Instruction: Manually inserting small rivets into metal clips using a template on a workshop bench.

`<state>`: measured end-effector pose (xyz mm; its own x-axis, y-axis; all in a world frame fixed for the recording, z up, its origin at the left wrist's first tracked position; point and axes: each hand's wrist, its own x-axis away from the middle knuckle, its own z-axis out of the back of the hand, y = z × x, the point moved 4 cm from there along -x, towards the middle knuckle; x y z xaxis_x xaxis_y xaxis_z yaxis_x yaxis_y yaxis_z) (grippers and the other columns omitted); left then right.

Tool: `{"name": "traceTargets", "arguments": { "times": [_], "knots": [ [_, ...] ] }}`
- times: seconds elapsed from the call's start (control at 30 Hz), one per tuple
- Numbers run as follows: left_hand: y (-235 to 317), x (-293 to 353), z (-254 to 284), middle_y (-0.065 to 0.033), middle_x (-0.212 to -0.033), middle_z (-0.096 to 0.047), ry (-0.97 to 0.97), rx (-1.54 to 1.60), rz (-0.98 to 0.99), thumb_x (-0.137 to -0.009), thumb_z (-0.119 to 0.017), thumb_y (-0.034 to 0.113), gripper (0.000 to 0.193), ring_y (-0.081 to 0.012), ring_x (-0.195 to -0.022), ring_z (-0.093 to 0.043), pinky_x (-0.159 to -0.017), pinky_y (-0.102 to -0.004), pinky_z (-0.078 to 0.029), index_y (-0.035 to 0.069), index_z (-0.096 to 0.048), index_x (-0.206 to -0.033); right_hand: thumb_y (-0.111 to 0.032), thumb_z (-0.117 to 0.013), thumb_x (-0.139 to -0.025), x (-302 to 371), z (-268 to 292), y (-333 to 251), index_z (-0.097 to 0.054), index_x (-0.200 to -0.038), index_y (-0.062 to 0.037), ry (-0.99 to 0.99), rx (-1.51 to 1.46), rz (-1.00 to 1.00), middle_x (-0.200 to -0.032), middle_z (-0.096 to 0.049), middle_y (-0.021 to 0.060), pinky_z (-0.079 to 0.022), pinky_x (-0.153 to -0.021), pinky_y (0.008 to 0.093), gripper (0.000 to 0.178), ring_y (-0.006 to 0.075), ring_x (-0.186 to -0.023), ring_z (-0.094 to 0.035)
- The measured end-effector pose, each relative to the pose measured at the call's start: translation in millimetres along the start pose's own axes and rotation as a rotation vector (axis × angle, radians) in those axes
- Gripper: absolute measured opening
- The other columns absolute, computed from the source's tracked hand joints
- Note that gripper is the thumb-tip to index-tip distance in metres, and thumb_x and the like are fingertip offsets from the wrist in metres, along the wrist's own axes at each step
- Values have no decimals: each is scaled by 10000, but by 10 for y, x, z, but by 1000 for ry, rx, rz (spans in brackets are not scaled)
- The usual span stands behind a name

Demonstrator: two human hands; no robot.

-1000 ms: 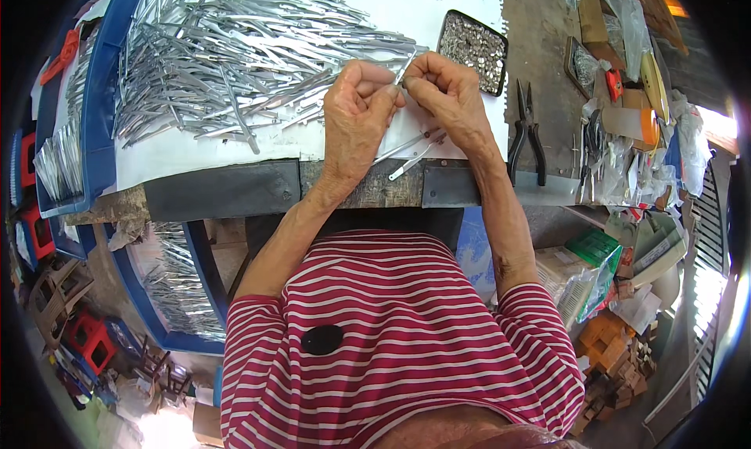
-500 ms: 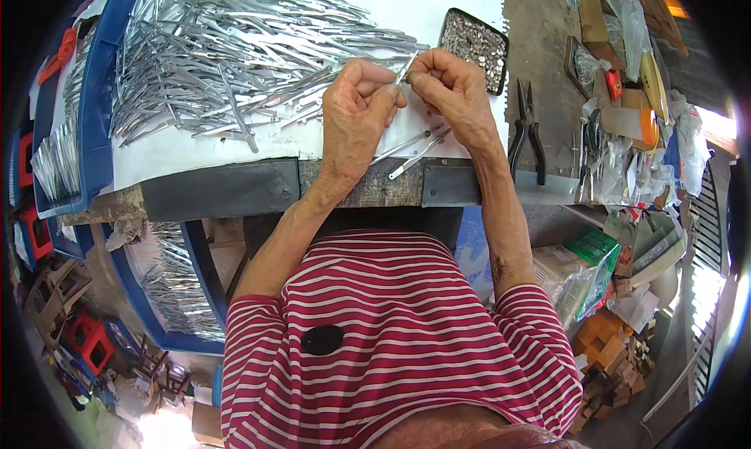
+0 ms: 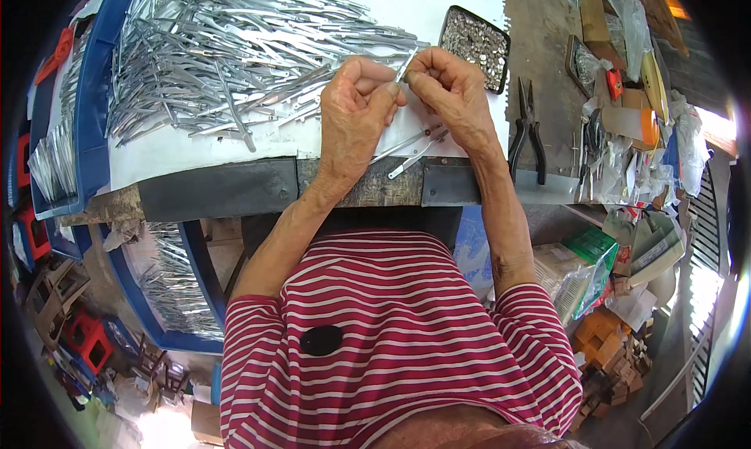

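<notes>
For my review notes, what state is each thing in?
Left hand: pinching a metal strip
Right hand: pinched closed, any contents unclear
Pliers: lying flat, jaws slightly apart
Black tray: open, holding small metal pieces
Strip pile: loosely heaped
Blue bins: open, holding strips

Leaving open passage over bare white paper (image 3: 418,15) between the broad heap of thin silvery metal strips (image 3: 235,66) and the black rectangular tray (image 3: 505,64) of small metal pieces (image 3: 473,46). Blocking the left with that heap and, farther out, the blue plastic bin wall (image 3: 92,97). Opening rightward over bare brown wooden tabletop (image 3: 540,26) beyond the black-handled pliers (image 3: 526,120), then closing at translucent plastic bags (image 3: 632,26). Cluttering the near gap between left hand (image 3: 356,105) and right hand (image 3: 454,93) with loose silvery strips (image 3: 411,162).
</notes>
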<state>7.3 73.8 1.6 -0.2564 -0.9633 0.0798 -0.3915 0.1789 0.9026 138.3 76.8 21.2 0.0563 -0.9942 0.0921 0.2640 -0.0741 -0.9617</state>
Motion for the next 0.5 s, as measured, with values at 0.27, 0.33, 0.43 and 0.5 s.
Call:
{"name": "traceTargets", "arguments": {
  "times": [0.27, 0.33, 0.43, 0.5],
  "knots": [
    [19, 5, -29, -58, -665, -554, -13, -41, -16, -801, -489, -42, 86, -36, -525, -449, -461, -166, -366, -2, -459, -871, -71, -548, -773, 14, 20, -17, -551, -778, -4, 2, -96, -43, -653, -507, -39, -325, -475, 160, 68, 12, -567, -423],
    [14, 7, -28, -58, -664, -553, -20, -38, -22, -803, -490, -40, 87, -37, -525, -448, -461, -167, -364, 0, -456, -872, -72, -550, -776, 23, 17, -3, -553, -787, -5, -10, -149, -93, -651, -507, -39, -317, -471, 156, 68, 9, -563, -422],
    [18, 13, -32, -57, -662, -551, -29, -29, -27, -806, -493, -38, 86, -37, -523, -445, -459, -168, -363, 3, -452, -870, -73, -551, -778, 26, 16, 3, -554, -792, -5, -12, -159, -86, -649, -507, -38, -319, -471, 159, 69, 11, -559, -423],
    [20, 12, -33, -56, -662, -551, -26, -37, -31, -808, -493, -38, 86, -36, -522, -442, -458, -169, -363, 4, -451, -870, -73, -551, -779, 30, 10, -6, -554, -791, -5, -3, -164, -85, -649, -507, -38, -321, -471, 160, 69, 12, -559, -424]
  ]
}}
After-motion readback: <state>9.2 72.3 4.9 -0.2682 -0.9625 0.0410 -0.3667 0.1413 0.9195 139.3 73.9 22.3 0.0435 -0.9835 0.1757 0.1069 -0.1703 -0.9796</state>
